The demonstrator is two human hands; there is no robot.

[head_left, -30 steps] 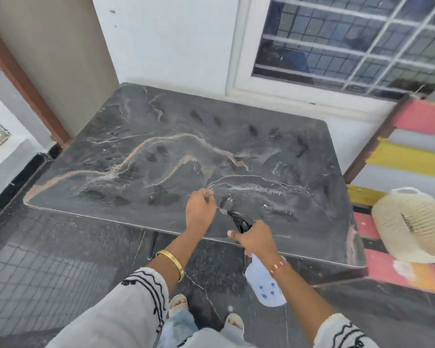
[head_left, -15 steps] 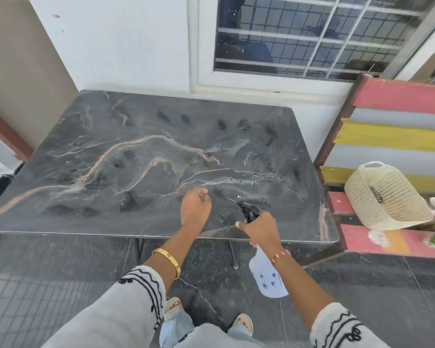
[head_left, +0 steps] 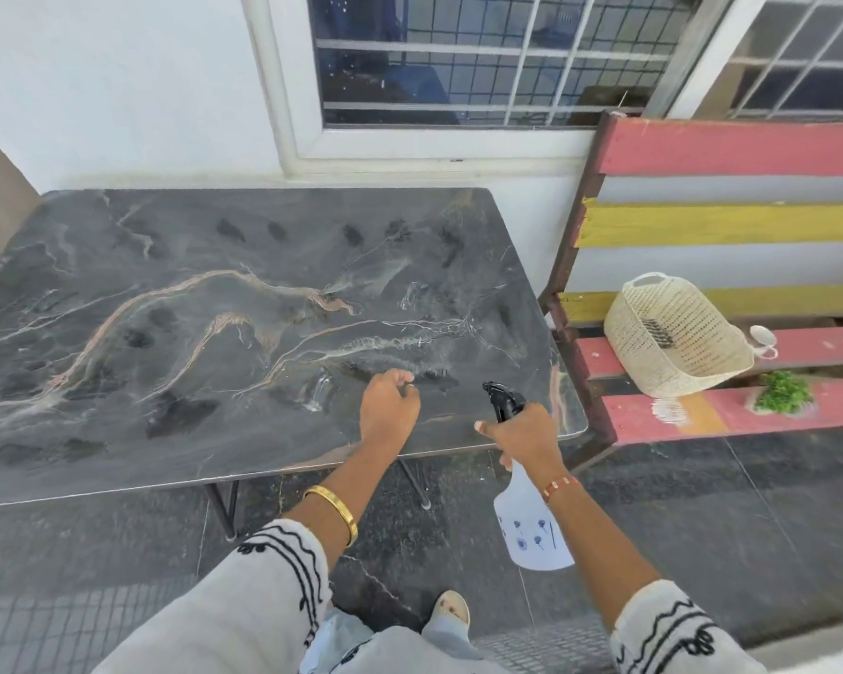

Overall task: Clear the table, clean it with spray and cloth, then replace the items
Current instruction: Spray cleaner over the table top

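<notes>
**Asha:** Right hand [head_left: 524,437] first. It's wrapped round the neck of the spray bottle [head_left: 531,527], just under the black trigger head [head_left: 504,398], which points out over the near right corner of the table [head_left: 118,459]. The white body hangs below the wrist, out past the table edge, over the floor.

**Ravi:** And the left hand [head_left: 388,411]?

**Asha:** Over the tabletop just beside the other one, fingers curled in. No cloth shows in it, though I can't tell whether something small is tucked inside.

**Ravi:** How would you expect the bottle to handle?

**Asha:** Thin plastic, so probably light unless it's full, and I can't see the level. The body would likely give if squeezed and may be slick if wet. The neck is the stiff part, so that grip looks right to me, with a finger free for the trigger.

**Ravi:** The marble?

**Asha:** Dark blotches across it look like wet spray. I'd guess it's slippery.

**Ravi:** The items?

**Asha:** A woven basket [head_left: 672,333] and something green [head_left: 782,394] sit on the striped bench [head_left: 731,221].
</notes>
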